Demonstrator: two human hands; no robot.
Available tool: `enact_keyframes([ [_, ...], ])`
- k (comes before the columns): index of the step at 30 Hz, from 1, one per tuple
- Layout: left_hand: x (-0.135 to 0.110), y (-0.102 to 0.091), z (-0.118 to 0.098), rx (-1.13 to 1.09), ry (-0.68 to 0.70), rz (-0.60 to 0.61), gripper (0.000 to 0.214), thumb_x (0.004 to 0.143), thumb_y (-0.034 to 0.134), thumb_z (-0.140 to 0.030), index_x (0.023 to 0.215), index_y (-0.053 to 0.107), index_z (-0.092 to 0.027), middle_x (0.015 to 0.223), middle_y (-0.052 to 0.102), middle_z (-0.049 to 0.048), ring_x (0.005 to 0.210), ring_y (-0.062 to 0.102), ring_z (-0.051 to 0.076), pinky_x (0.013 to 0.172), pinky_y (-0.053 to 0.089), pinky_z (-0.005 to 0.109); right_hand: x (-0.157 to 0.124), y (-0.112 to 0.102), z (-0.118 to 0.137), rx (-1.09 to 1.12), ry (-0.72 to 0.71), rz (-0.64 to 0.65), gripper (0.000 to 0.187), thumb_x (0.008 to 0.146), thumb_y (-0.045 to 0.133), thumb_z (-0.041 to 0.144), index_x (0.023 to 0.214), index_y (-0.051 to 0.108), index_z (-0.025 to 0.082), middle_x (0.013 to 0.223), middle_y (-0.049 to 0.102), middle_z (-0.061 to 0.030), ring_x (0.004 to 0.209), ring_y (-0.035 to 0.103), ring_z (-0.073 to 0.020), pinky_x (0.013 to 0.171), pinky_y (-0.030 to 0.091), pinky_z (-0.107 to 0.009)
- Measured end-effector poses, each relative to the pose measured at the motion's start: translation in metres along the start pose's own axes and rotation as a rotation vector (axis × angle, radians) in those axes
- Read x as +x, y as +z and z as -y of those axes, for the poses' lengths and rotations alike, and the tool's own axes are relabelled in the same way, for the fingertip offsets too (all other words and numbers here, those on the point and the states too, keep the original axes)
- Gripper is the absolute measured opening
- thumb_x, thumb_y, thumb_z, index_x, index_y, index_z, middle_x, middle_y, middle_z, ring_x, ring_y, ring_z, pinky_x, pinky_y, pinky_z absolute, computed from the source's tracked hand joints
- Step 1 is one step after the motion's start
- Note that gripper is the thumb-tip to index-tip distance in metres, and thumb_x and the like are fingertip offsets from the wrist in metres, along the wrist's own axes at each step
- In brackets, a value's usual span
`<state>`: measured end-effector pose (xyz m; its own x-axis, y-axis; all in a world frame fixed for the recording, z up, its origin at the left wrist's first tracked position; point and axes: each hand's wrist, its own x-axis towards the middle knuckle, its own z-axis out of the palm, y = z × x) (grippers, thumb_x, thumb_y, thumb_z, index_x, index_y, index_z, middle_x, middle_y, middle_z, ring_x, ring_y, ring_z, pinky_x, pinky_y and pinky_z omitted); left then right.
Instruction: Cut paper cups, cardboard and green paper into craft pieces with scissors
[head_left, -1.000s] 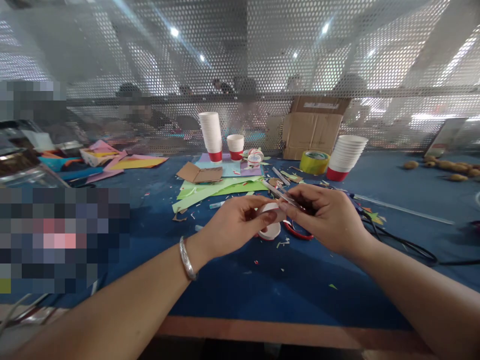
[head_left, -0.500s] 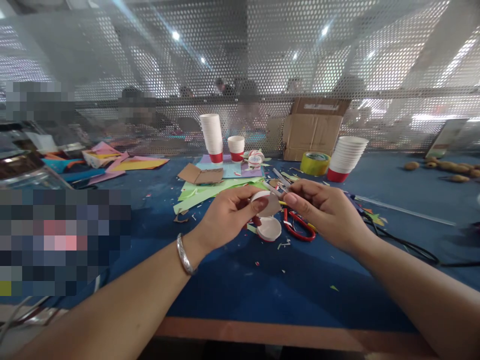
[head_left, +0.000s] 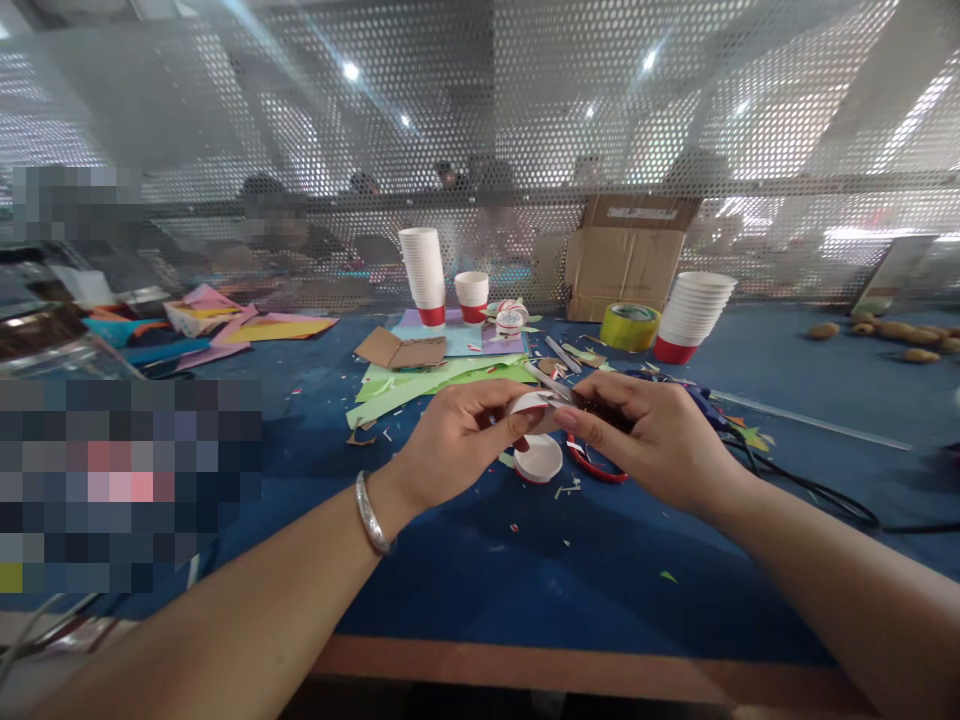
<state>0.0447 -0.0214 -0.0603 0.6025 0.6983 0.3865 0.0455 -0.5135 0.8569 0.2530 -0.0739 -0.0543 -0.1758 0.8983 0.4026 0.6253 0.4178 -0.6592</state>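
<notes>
My left hand [head_left: 476, 430], with a silver bangle at the wrist, pinches a short white paper cup piece [head_left: 531, 402] between thumb and fingers. My right hand [head_left: 641, 425] is closed at the right side of the same piece, its thumb against the edge; its other fingers are partly hidden. Just below the hands, a shallow cut-down cup base [head_left: 538, 458] lies on the blue table, its open side up. Beside it shows a red loop-shaped handle [head_left: 600, 465], partly covered by my right hand.
Behind the hands stand stacked paper cups [head_left: 421, 270], more cups [head_left: 694, 310], a yellow tape roll [head_left: 630, 327] and a cardboard box [head_left: 626, 260]. Green paper [head_left: 420, 385] and scraps lie around. Black cables [head_left: 810, 485] run at the right. A perforated metal screen [head_left: 480, 100] closes off the back.
My right hand has moved slightly left and down onto the paper cup piece. The piece has tipped in my left hand, and the red handle is now more covered.
</notes>
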Motion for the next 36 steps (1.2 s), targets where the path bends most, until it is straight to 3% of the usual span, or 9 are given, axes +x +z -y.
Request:
enact_keyframes([
  [17, 0.002, -0.001, -0.001, -0.099, -0.050, 0.051, 0.019, 0.094, 0.064, -0.032, 0.089, 0.070, -0.015, 0.071, 0.058, -0.0023, 0.057, 0.055, 0.006, 0.052, 0.048, 0.016, -0.002, -0.002, 0.003, -0.043, -0.038, 0.018, 0.039, 0.096, 0.055, 0.047, 0.069, 0.057, 0.018, 0.059, 0.043, 0.0045, 0.055, 0.034, -0.0095, 0.051, 0.029, -0.025],
  [22, 0.002, -0.001, -0.004, -0.151, -0.134, 0.065, 0.020, 0.094, 0.063, -0.033, 0.097, 0.069, -0.015, 0.072, 0.063, -0.0014, 0.052, 0.061, 0.006, 0.039, 0.040, 0.012, 0.003, -0.005, 0.000, 0.021, 0.015, -0.073, 0.041, 0.096, 0.055, 0.051, 0.073, 0.060, 0.019, 0.062, 0.046, 0.0033, 0.057, 0.037, -0.0104, 0.052, 0.030, -0.025],
  [25, 0.001, -0.002, -0.004, -0.217, -0.179, 0.067, 0.021, 0.093, 0.064, -0.031, 0.107, 0.066, -0.015, 0.080, 0.069, 0.0004, 0.052, 0.066, 0.008, 0.038, 0.042, 0.013, 0.008, -0.007, -0.007, 0.032, 0.088, -0.126, 0.042, 0.092, 0.058, 0.057, 0.076, 0.062, 0.019, 0.063, 0.046, 0.0031, 0.056, 0.036, -0.0108, 0.051, 0.029, -0.026],
  [31, 0.002, -0.003, -0.003, -0.335, -0.281, 0.007, 0.026, 0.089, 0.064, -0.019, 0.114, 0.058, -0.019, 0.082, 0.069, -0.0016, 0.051, 0.070, 0.011, 0.037, 0.046, 0.014, 0.011, 0.000, -0.015, 0.100, 0.153, -0.086, 0.048, 0.090, 0.056, 0.064, 0.076, 0.063, 0.018, 0.060, 0.042, 0.0043, 0.055, 0.031, -0.0104, 0.050, 0.025, -0.026],
  [36, 0.004, 0.000, -0.005, -0.378, -0.389, 0.001, 0.015, 0.092, 0.059, -0.025, 0.105, 0.055, -0.019, 0.077, 0.069, -0.0015, 0.051, 0.071, 0.013, 0.037, 0.046, 0.013, 0.011, 0.006, -0.017, 0.171, 0.156, -0.057, 0.048, 0.090, 0.056, 0.064, 0.076, 0.063, 0.019, 0.059, 0.042, 0.0047, 0.054, 0.031, -0.0100, 0.050, 0.023, -0.026],
])
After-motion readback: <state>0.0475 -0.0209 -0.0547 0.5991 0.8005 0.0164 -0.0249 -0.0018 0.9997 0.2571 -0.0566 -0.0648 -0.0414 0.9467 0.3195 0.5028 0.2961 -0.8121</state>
